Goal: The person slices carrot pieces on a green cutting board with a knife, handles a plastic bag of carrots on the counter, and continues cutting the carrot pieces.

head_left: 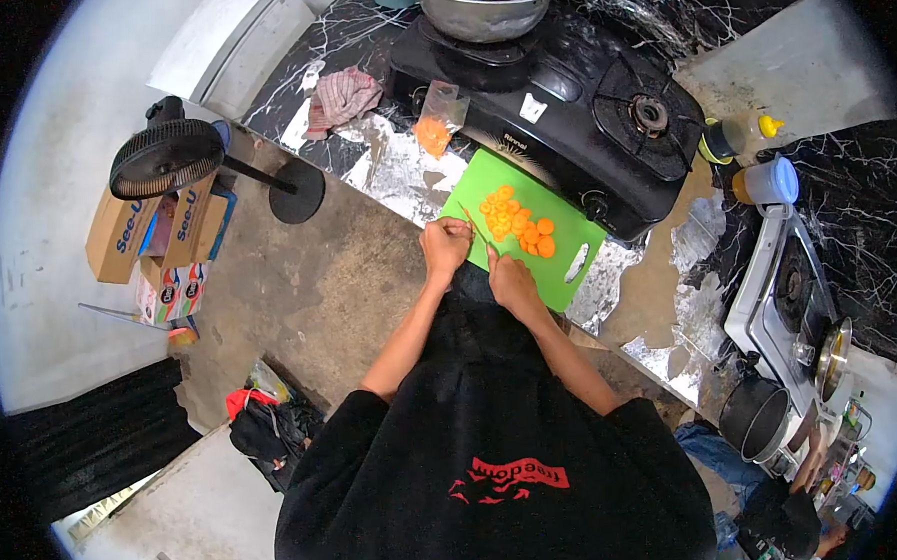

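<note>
A green cutting board (pixel 571 293) lies at the counter's edge in front of me. Round carrot slices (pixel 506 215) are spread over its middle, some overlapping. My right hand (pixel 512 279) is wrapped around the handle of a small knife (pixel 477 230), whose thin blade points away from me over the board's left part. Beside the blade, at the near left edge of the board, my left hand (pixel 448 244) is closed with its fingertips pinched together. Whatever it pinches is too small or too hidden to make out.
Behind the board stands a black gas stove (pixel 561 105) with a metal basin (pixel 485 13) on it. A clear plastic bag of orange pieces (pixel 432 136) and a cloth (pixel 345 100) lie to the left. A fan (pixel 168 157) stands left; another person (pixel 779 516) is at lower right.
</note>
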`<action>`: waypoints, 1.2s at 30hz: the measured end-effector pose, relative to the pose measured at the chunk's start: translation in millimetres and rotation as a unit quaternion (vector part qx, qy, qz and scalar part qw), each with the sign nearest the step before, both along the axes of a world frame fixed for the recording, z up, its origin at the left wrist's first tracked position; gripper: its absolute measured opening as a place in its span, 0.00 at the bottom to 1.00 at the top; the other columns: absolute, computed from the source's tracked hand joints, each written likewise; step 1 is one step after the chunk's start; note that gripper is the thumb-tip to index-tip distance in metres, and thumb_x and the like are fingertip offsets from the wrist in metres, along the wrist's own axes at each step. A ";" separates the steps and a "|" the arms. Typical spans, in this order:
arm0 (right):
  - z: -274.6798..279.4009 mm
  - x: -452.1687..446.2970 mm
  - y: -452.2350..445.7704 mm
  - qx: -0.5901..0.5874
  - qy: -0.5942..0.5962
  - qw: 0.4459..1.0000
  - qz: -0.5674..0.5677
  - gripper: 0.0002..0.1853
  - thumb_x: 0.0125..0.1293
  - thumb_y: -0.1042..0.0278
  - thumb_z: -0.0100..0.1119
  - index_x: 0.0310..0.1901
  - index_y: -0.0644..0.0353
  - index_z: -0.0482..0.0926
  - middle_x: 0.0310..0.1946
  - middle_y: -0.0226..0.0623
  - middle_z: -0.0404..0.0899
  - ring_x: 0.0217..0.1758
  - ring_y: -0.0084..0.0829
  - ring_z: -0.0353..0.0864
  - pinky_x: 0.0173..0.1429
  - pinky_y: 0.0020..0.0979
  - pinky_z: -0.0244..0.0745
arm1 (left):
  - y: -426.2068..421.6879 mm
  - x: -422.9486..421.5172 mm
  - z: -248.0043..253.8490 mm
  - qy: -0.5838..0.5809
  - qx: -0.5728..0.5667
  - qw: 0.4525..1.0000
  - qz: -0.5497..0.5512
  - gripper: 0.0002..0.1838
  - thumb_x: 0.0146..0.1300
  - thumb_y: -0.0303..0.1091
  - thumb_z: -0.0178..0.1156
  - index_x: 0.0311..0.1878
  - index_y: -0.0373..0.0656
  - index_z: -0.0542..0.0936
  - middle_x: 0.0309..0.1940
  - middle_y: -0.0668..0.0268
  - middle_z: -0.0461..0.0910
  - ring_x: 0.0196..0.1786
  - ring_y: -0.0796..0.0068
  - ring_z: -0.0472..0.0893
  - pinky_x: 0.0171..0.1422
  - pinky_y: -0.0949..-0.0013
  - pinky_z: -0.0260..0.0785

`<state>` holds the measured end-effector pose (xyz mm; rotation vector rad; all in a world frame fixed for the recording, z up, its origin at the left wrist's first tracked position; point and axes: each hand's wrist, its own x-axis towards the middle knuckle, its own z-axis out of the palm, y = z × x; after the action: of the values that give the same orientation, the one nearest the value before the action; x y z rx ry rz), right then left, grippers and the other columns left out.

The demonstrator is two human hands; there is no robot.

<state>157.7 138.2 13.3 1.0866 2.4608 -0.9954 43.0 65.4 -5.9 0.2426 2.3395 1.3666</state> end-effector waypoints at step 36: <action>-8.6 40.7 -12.7 -0.036 0.055 0.997 -0.046 0.36 0.73 0.46 0.30 0.26 0.75 0.75 0.26 0.69 0.74 0.36 0.66 0.75 0.45 0.57 0.70 | -3.3 -2.4 -23.1 -0.009 0.014 1.000 0.006 0.08 0.49 0.29 0.64 0.28 0.32 0.82 0.21 0.58 0.83 0.26 0.72 0.84 0.36 0.71 0.75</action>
<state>198.4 125.5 4.7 1.1593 2.4594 -1.1915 40.6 62.1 -29.0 0.2247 2.3107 1.4024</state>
